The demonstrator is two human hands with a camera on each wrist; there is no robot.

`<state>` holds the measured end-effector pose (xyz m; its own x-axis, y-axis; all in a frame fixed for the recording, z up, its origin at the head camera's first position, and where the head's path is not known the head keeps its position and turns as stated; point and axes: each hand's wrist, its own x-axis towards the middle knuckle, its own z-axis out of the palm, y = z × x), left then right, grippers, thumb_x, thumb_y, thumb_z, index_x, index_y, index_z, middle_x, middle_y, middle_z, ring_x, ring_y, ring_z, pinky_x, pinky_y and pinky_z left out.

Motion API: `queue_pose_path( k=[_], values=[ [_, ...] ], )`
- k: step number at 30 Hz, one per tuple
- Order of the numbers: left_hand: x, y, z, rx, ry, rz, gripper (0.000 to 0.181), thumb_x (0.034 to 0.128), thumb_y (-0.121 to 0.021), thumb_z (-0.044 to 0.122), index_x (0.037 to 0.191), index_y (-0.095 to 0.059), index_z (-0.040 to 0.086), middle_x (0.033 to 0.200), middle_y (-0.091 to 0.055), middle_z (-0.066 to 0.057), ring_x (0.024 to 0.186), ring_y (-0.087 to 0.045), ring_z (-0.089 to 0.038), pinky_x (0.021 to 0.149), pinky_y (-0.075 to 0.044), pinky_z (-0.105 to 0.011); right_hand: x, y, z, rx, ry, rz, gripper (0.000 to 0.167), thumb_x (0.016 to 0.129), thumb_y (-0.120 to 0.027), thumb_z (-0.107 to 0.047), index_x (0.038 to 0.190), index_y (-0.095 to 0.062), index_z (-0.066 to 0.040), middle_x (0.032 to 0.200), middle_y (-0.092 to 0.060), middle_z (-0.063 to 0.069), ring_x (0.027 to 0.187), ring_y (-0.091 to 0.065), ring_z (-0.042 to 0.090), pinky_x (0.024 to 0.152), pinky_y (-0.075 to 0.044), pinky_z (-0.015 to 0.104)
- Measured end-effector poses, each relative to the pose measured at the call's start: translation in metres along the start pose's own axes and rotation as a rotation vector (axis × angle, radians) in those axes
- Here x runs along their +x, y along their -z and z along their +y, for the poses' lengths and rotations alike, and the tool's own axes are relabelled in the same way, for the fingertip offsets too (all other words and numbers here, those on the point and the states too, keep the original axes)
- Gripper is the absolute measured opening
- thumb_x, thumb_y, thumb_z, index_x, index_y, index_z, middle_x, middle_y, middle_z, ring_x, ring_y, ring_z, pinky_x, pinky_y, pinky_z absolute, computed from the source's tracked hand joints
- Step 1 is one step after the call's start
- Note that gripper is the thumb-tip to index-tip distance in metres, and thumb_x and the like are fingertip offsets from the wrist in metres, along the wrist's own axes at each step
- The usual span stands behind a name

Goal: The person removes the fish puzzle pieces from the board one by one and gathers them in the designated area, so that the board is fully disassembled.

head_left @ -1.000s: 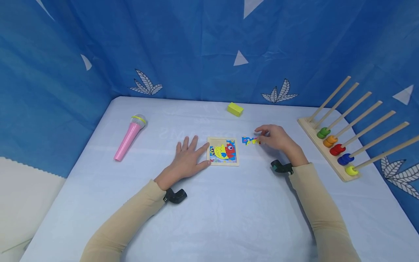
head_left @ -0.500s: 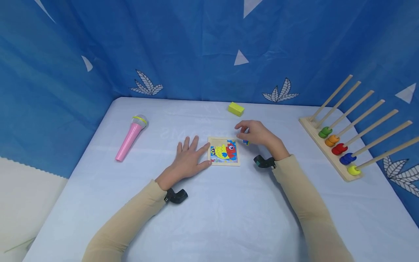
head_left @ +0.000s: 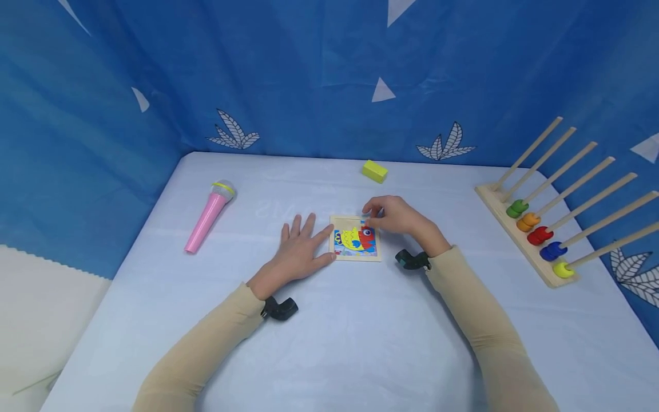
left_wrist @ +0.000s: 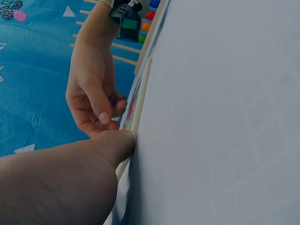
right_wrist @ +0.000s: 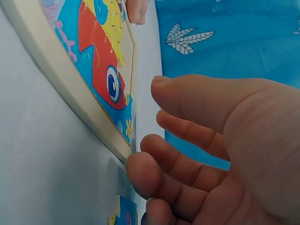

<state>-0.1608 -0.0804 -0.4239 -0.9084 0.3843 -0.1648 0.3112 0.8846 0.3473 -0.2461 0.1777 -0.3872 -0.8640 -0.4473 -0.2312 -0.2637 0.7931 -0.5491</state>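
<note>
A small wooden-framed puzzle (head_left: pixel 355 258) with a red and yellow fish picture lies on the table; its upper part shows bare wood. My left hand (head_left: pixel 298 252) lies flat with spread fingers, thumb and index finger at the frame's left edge. My right hand (head_left: pixel 396 217) hovers at the puzzle's upper right corner, fingers loosely bent. In the right wrist view a gap separates thumb and fingers, with nothing seen between them. A loose blue puzzle piece (right_wrist: pixel 125 211) lies on the table below those fingers, partly cut off by the view; the hand hides it in the head view.
A pink toy microphone (head_left: pixel 208 217) lies at the left. The yellow block (head_left: pixel 374 171) sits near the table's back edge. At the right stands a wooden peg rack (head_left: pixel 532 252) with several coloured beads and tall pegs. A blue curtain (head_left: pixel 309 86) hangs behind the table.
My right hand has moved left, from the loose blue and yellow pieces beside the frame to the puzzle's upper right corner. The left hand has stayed in place.
</note>
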Motion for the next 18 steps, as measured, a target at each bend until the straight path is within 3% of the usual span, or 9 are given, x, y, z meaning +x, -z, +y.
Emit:
queue_pose_path(
  k=[5,18],
  values=[
    [0.0001,-0.0021,-0.0025,-0.001,-0.003,0.006,0.073,0.0982,-0.054,0.057,0.161,-0.032,0.028,0.172,-0.009,-0.019,0.157,0.000,-0.050,0.122,-0.005,-0.072,0.0011,-0.0037,-0.0029,-0.006,-0.008,-0.003,0.029,0.091,-0.077,-0.021,0.116,-0.070,-0.008,0.099,-0.067,0.009,0.089,-0.058,0.023,0.073,-0.050,0.027],
    [0.0008,-0.0023,-0.0020,-0.007,-0.008,-0.002,0.072,0.0991,-0.053,0.056,0.161,-0.032,0.028,0.172,-0.008,-0.020,0.157,0.000,-0.050,0.122,-0.005,-0.072,0.0016,-0.0090,-0.0070,-0.092,-0.031,-0.018,0.034,0.087,-0.081,-0.020,0.116,-0.073,-0.005,0.104,-0.068,0.010,0.097,-0.057,0.025,0.086,-0.053,0.035]
  ],
)
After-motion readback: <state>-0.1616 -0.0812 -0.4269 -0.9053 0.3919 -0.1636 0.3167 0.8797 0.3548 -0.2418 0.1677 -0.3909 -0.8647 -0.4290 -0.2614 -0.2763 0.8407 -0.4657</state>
